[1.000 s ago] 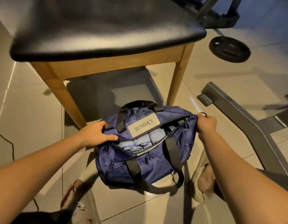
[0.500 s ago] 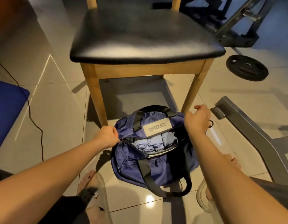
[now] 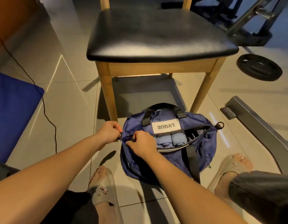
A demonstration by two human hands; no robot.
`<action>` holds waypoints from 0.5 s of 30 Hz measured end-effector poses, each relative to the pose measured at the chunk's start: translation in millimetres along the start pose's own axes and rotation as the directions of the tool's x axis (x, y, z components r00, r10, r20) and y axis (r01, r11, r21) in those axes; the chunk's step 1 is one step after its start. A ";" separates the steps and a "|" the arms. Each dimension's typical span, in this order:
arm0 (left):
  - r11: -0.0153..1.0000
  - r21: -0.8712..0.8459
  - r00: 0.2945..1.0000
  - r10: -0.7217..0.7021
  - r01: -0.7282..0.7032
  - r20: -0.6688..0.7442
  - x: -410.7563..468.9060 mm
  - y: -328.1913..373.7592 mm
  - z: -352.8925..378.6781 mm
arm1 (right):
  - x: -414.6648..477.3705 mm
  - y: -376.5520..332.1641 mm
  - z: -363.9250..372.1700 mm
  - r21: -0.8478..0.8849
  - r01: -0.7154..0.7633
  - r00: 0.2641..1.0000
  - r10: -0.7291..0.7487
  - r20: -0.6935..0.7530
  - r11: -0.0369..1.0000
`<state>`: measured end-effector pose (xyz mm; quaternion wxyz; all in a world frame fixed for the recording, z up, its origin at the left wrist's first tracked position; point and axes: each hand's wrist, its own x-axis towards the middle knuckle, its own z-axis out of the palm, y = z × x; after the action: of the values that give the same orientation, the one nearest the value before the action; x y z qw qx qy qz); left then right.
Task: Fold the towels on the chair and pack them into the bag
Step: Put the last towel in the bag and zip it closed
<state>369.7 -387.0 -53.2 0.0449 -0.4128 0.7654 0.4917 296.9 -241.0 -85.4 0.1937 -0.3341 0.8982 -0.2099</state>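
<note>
Pinching the zipper pull [image 3: 132, 139] with the right hand [image 3: 142, 145], left hand [image 3: 109, 133] gripping the bag [image 3: 203, 148] at its left end. Rolled towels [image 3: 170, 140] sit inside.

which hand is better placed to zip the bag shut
The right. The right grip pinches the zipper pull at the left end of the bag, with the open slot over the towels running off to the right. The left grip holds that end, fit to anchor it.
</note>
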 end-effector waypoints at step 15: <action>0.967 0.240 0.993 0.102 -0.086 -0.055 -5.1 5.1 -8.8 | 19.8 19.2 -19.0 0.496 -0.117 0.992 0.121 0.025 0.860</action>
<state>372.6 -390.0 -42.6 0.0450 -0.3840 0.8384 0.3841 263.8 -236.6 -83.3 0.2824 -0.2161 0.8336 -0.4227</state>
